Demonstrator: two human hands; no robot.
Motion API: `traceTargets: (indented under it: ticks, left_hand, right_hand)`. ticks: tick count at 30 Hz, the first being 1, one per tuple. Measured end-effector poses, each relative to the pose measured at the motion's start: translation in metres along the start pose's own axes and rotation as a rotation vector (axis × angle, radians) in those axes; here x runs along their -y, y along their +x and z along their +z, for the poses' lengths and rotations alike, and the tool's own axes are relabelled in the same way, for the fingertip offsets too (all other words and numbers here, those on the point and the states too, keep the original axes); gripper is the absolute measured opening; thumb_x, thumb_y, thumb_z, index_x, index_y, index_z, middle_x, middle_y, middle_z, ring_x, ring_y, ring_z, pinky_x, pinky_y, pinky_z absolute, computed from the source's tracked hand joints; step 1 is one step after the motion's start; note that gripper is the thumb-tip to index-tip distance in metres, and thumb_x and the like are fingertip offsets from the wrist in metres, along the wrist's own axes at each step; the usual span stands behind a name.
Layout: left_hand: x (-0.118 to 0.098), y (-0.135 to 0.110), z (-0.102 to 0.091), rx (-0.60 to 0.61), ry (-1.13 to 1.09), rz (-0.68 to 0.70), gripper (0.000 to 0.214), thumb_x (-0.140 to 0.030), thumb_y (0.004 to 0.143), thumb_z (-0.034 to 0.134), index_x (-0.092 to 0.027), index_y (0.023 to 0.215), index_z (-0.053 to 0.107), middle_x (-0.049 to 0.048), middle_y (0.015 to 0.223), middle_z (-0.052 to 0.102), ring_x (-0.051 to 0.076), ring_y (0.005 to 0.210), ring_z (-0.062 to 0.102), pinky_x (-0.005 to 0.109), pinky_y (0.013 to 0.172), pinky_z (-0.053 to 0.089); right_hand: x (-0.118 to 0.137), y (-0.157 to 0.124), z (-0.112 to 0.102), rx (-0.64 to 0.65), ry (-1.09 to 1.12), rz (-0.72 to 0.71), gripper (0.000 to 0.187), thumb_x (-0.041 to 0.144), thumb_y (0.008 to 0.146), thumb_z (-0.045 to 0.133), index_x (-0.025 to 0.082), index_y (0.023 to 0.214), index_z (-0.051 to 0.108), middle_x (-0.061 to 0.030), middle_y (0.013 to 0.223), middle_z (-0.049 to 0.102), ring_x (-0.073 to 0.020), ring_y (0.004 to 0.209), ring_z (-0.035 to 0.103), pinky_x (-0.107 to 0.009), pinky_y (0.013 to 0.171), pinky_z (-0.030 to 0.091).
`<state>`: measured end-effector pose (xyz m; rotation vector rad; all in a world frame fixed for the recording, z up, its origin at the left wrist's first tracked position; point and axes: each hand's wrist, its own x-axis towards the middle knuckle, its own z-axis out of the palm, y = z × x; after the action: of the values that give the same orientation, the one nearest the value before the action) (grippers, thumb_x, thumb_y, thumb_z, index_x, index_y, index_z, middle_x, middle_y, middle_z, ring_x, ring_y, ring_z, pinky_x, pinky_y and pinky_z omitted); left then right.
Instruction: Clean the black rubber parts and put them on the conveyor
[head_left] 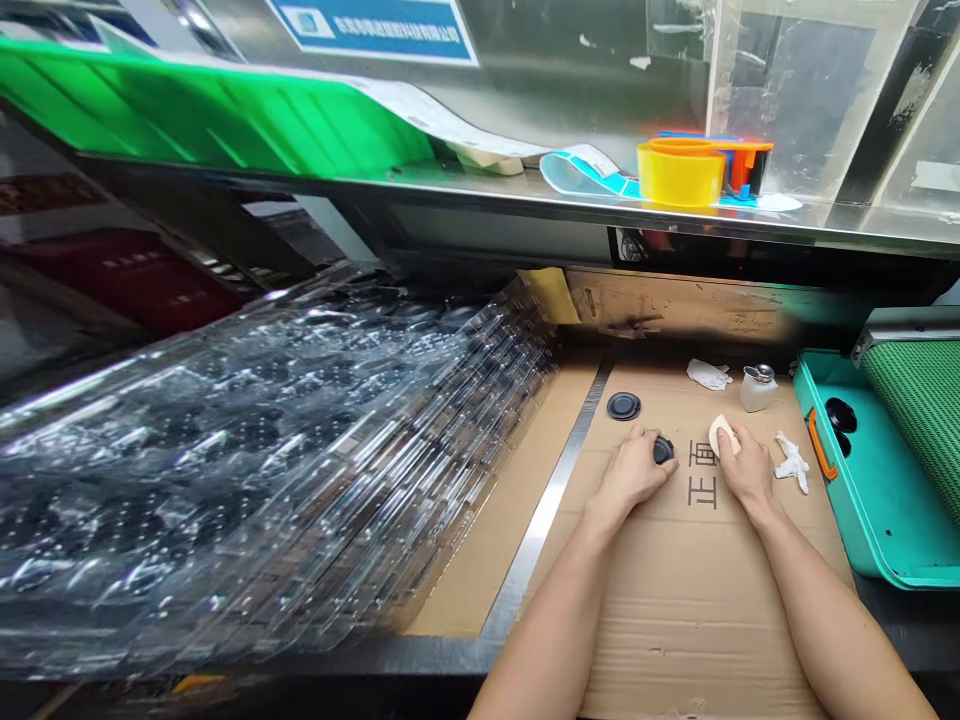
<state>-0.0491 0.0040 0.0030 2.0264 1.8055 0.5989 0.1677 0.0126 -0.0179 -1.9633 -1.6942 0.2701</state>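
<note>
While the left hand (634,470) curls round the black cap (663,450) over the card (675,580), the right hand (746,468) pinches the white pad (720,434), thumb against it; it seems best to hold the cap by its edge; a soft grip should keep the pad from bending.

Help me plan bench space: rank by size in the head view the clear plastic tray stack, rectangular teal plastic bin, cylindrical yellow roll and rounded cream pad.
1. Tray stack
2. Teal bin
3. Yellow roll
4. Cream pad, partly covered by the right hand
</note>
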Motion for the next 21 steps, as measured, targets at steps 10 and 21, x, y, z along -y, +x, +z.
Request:
traceTargets:
  ticks: [10,21]
  left_hand:
    - [0.059,0.082,-0.057,0.033,0.190,-0.130,0.072,-0.036,0.078,0.072,-0.017,0.144,0.051,0.0160,0.137,0.063,0.031,0.125,0.060,0.037,0.103,0.046]
    - [0.065,0.092,-0.047,0.173,0.214,-0.057,0.070,-0.032,0.078,0.069,-0.013,0.143,0.052,0.0161,0.144,0.059,0.029,0.129,0.058,0.034,0.108,0.043]
  right_hand:
    - [0.004,-0.004,0.001,0.071,-0.027,0.026,0.045,0.054,0.102,0.037,0.030,0.129,0.063,-0.0068,0.100,0.076,-0.0235,0.093,0.069,-0.029,0.077,0.042]
    - [0.008,-0.006,-0.001,0.108,-0.037,0.022,0.043,0.053,0.102,0.036,0.031,0.127,0.062,-0.0071,0.098,0.076,-0.0245,0.090,0.070,-0.031,0.076,0.043]
